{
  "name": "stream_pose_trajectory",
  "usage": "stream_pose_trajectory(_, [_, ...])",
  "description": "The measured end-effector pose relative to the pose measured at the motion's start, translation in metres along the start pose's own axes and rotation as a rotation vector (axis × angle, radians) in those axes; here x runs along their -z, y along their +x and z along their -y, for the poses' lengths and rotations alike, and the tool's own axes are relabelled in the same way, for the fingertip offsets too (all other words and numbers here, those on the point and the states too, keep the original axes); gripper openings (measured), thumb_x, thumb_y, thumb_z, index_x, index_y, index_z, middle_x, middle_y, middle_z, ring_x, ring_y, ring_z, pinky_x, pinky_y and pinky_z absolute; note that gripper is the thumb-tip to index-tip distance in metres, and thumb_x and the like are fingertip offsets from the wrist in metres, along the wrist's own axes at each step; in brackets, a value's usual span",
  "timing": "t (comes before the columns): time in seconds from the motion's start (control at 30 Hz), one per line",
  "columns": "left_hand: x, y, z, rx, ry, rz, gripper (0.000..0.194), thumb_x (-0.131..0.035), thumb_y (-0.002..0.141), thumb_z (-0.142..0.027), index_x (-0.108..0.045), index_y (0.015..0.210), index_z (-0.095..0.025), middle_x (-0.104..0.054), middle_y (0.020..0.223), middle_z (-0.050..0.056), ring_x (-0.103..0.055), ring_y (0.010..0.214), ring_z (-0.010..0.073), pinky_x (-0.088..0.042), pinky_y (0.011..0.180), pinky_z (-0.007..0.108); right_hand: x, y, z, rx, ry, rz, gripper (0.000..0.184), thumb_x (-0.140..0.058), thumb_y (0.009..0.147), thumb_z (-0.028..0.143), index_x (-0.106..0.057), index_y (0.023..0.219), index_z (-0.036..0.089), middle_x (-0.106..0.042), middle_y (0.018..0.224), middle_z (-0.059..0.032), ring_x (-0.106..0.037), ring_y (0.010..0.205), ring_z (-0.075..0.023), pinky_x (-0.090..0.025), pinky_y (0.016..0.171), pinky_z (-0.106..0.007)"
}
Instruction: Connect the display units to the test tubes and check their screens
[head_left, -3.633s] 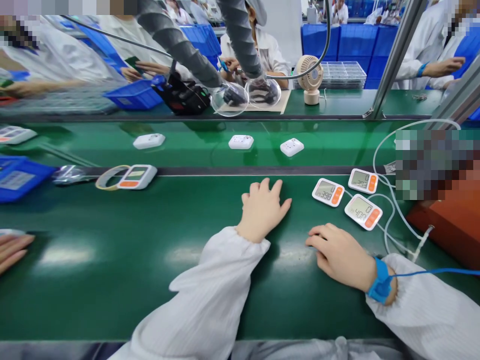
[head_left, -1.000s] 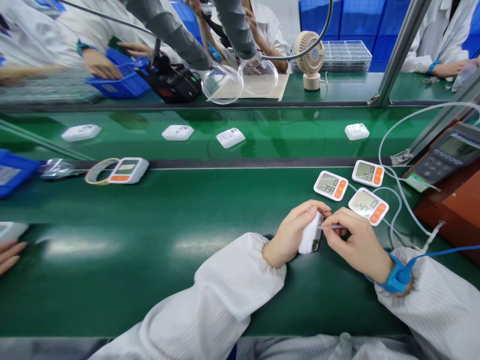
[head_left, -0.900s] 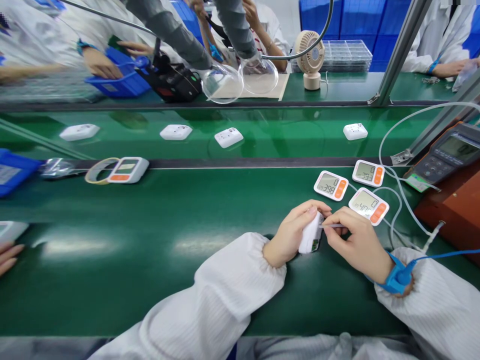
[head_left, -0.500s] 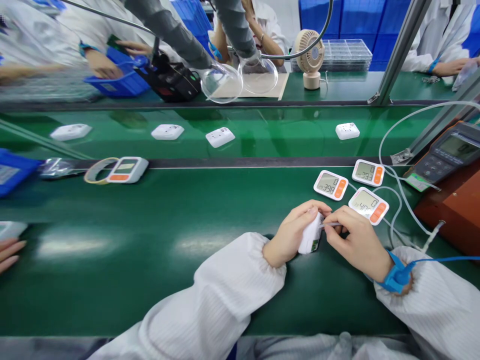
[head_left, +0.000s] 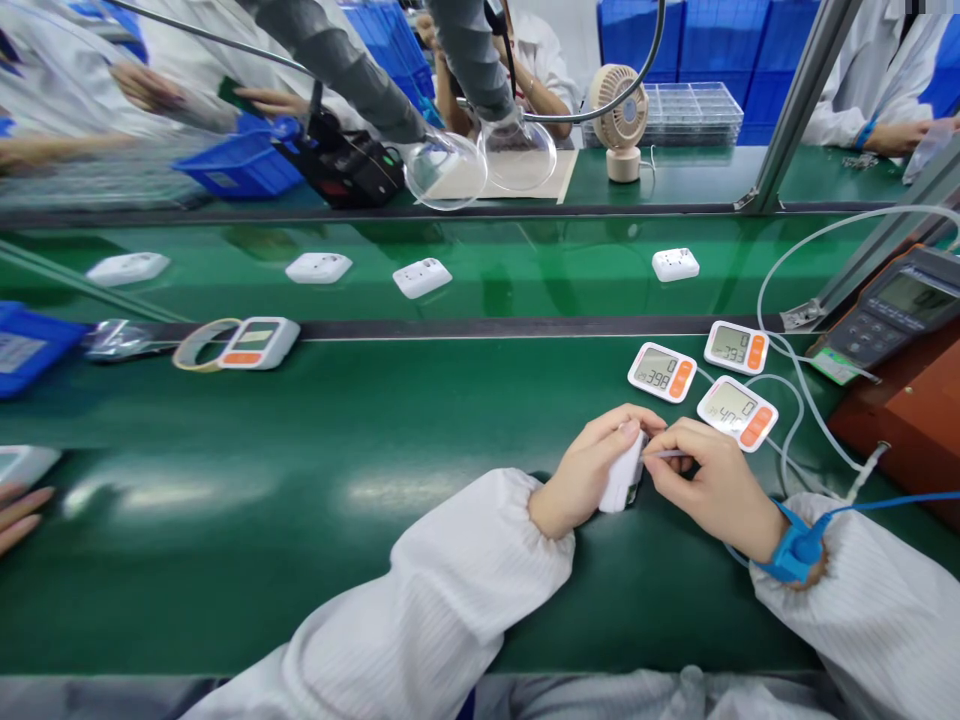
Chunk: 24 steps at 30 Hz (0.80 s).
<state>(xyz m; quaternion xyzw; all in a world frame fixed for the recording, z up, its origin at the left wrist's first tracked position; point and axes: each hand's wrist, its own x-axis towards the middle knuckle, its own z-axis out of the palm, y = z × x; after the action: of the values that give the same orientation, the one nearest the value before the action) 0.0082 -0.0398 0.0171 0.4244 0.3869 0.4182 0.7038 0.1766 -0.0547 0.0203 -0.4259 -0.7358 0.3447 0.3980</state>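
My left hand (head_left: 581, 470) is closed round a small white plastic device (head_left: 619, 478), held on edge above the green table. A bit of green circuit board shows at its lower right end. Against the device's right side, my right hand (head_left: 709, 485) pinches a thin pale tube (head_left: 670, 454); its tip meets the device's edge, though the exact contact is hidden by fingers. A blue wrist strap (head_left: 799, 548) circles my right wrist. Just beyond my hands lie three white monitors with orange buttons: one monitor (head_left: 661, 372), a second monitor (head_left: 736, 347) and a third monitor (head_left: 738, 412), their screens lit with digits.
At right stands an orange-brown box (head_left: 900, 410) with a grey meter (head_left: 900, 310) and looping tubes. White housings (head_left: 422, 278) lie on the green conveyor (head_left: 540, 270). Another monitor (head_left: 260, 343) leans by a tape roll (head_left: 206, 345). A co-worker's hand (head_left: 22, 515) is at left; other people work opposite.
The white housings on the conveyor have shifted left. My hands stay nearly in place, with the device turned slightly and the tube still at its side. A co-worker's hand across has lifted from the blue bin.
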Motion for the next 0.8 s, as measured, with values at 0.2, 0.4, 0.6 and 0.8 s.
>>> stream_pose_trajectory(0.2, [-0.0007, -0.0016, -0.0012, -0.008, 0.012, -0.004, 0.033, -0.068, 0.083, -0.047, -0.071, 0.096, -0.016, -0.066, 0.082, 0.005, -0.058, 0.072, 0.0166, -0.044, 0.069, 0.028, 0.0009, 0.0004, 0.0022, -0.016, -0.023, 0.019, 0.015, -0.055, 0.086, 0.011, -0.064, 0.078, 0.020, -0.057, 0.075, 0.0008, -0.052, 0.061, -0.0127, -0.044, 0.057, -0.024])
stream_pose_trajectory(0.4, [-0.0011, -0.0020, -0.0017, -0.011, 0.009, -0.020, 0.034, -0.069, 0.082, -0.047, -0.072, 0.095, -0.016, -0.066, 0.085, 0.005, -0.058, 0.074, 0.0168, -0.044, 0.071, 0.028, 0.0008, 0.0008, 0.0014, -0.001, -0.041, 0.024, 0.014, -0.055, 0.086, 0.010, -0.063, 0.079, 0.020, -0.057, 0.075, 0.0008, -0.053, 0.062, -0.0130, -0.044, 0.058, -0.024])
stream_pose_trajectory(0.6, [0.0002, -0.0007, -0.0002, -0.010, 0.026, -0.031, 0.032, -0.068, 0.083, -0.046, -0.072, 0.095, -0.017, -0.065, 0.084, 0.005, -0.058, 0.075, 0.0172, -0.044, 0.072, 0.028, -0.0001, 0.0009, -0.0038, 0.028, -0.054, 0.023, 0.015, -0.054, 0.085, 0.009, -0.061, 0.078, 0.020, -0.055, 0.074, 0.0016, -0.052, 0.061, -0.0122, -0.041, 0.056, -0.024])
stream_pose_trajectory(0.8, [-0.0001, -0.0007, 0.0000, -0.020, 0.001, -0.029, 0.032, -0.068, 0.083, -0.045, -0.072, 0.094, -0.016, -0.066, 0.089, 0.006, -0.057, 0.074, 0.0166, -0.044, 0.069, 0.027, -0.0018, -0.0002, -0.0057, 0.009, -0.048, 0.037, 0.015, -0.054, 0.085, 0.010, -0.061, 0.078, 0.020, -0.055, 0.075, 0.0009, -0.053, 0.061, -0.0124, -0.042, 0.055, -0.024])
